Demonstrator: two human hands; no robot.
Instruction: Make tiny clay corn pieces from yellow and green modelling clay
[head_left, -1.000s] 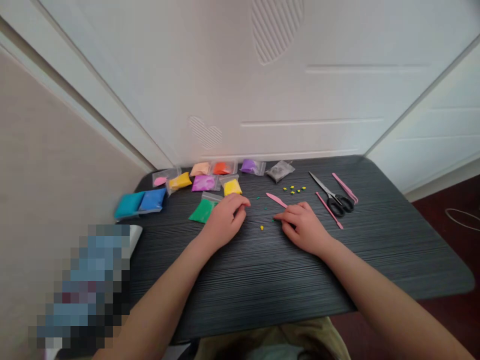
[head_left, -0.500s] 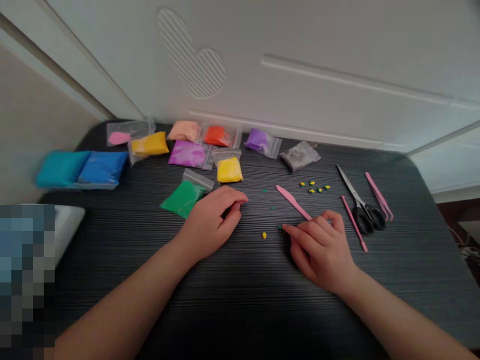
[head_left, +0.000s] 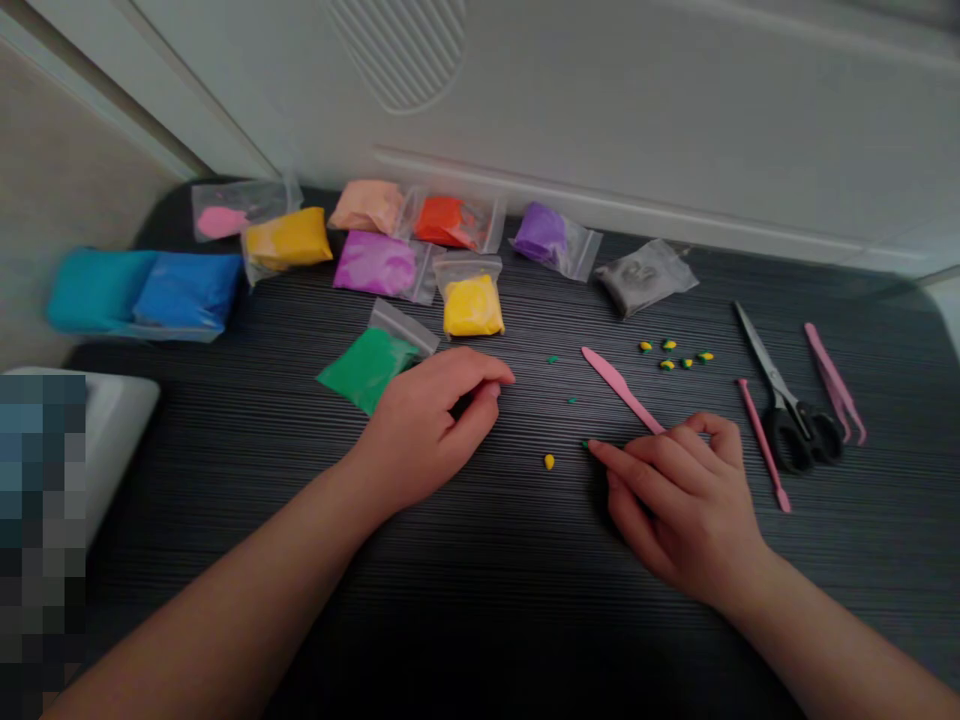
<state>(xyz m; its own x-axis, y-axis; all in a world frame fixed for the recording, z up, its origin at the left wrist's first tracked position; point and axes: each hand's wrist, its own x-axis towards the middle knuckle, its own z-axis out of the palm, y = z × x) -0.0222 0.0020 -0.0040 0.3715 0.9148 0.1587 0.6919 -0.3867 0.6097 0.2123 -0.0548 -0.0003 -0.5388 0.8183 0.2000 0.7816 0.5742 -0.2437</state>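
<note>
My left hand (head_left: 442,420) rests beside the green clay bag (head_left: 367,362), thumb and index finger brought together. Whether anything tiny is between those tips is hidden. The index fingertip of my right hand (head_left: 679,490) touches a tiny green clay bit (head_left: 586,444) on the table; its fingers are stretched out and grip nothing. A small yellow clay drop (head_left: 549,461) lies between the hands. Two more green bits, a farther one (head_left: 553,359) and a nearer one (head_left: 572,401), lie beyond it. A pink plastic knife (head_left: 619,385) reaches to my right hand's knuckles.
Several yellow-and-green clay pieces (head_left: 667,346) lie right of the knife. Farther right are a thin pink tool (head_left: 763,445), scissors (head_left: 784,400) and pink tweezers (head_left: 832,380). Bagged clay, including yellow (head_left: 472,305) and blue (head_left: 187,290), lines the back and left. A white panel (head_left: 600,120) stands behind.
The view has come closer and tilted down, so everything looks larger. My right index finger stays at the green bit, and my left hand keeps its pose.
</note>
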